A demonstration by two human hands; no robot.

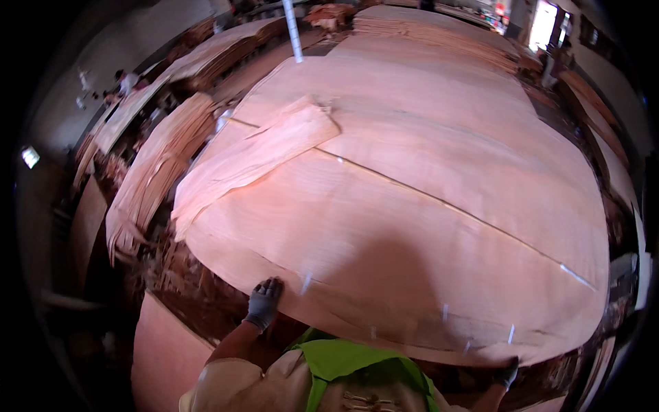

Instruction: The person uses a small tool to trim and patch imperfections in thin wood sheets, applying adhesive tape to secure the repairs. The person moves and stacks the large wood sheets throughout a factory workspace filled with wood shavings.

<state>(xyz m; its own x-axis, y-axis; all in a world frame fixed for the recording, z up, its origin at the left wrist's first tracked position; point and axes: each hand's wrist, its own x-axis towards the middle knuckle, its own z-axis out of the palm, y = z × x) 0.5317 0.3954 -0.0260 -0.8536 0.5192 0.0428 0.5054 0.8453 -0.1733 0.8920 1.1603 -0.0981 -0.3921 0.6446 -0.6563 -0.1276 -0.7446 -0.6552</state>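
Note:
A large, thin pinkish wood veneer sheet [412,220] lies over the wide stack in front of me. My left hand [264,303], in a grey glove with dark fingertips, is closed over the sheet's near left edge. At the near right corner my right hand [506,375], gloved too, grips the edge; its fingers are partly hidden. White tape pieces [306,283] dot the near part. A long, narrow tan strip [439,199] crosses the sheet diagonally, with white tape [578,277] at its right end. On the far left, a folded veneer piece [254,154] covers part of that strip.
Bundled veneer [161,165] leans to the left, above torn scraps [182,271]. More veneer is stacked [432,31] behind. A white pole [293,31] rises at the far edge. People [128,82] show at far left, and another person [555,65] stands at far right.

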